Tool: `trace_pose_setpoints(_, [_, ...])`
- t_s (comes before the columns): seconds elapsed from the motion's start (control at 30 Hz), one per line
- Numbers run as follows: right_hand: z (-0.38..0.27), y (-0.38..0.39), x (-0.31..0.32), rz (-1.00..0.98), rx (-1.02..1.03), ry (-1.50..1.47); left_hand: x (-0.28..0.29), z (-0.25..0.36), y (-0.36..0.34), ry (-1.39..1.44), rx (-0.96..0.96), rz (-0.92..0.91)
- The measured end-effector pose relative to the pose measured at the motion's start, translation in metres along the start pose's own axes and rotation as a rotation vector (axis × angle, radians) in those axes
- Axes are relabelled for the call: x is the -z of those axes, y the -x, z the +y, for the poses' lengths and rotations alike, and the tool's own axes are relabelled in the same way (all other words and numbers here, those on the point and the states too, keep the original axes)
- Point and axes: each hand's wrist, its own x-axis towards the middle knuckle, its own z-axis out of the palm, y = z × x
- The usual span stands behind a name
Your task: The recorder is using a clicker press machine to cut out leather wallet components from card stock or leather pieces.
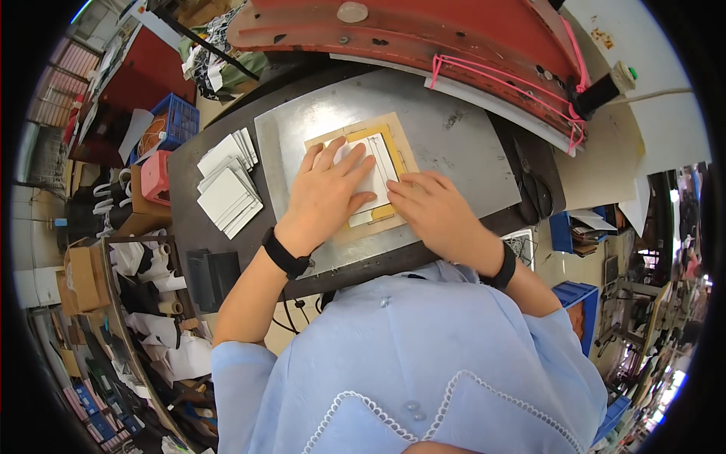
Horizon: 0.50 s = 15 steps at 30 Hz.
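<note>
A white rectangular panel (382,160) with thin dark lines lies within a yellow frame (398,149) on a tan board (406,136). The board rests on a grey metal plate (461,144). My left hand (321,197) is spread open and flat over the panel, covering its left part. At the panel's right edge, my right hand (439,212) has its fingers drawn together, with the tips pinching at that edge. Stacks of white cards (228,198) sit on the dark table (200,163) to the left of the plate.
A red machine arm (408,34) with pink cord (491,72) spans the far side above the plate. Scissors (535,195) lie at the table's right. A dark bin (212,276) stands at the near left, and a blue crate (178,121) beyond the table.
</note>
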Motion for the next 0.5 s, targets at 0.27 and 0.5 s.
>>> trace_pose_setpoints(0.27, [0.117, 0.030, 0.147, 1.055, -0.740, 0.166, -0.006, -0.009, 0.008, 0.127, 0.028, -0.022])
trace_pose_setpoints(0.5, [0.189, 0.031, 0.161, 1.017, -0.628, -0.546, 0.027, 0.003, 0.033, 0.364, 0.230, 0.308])
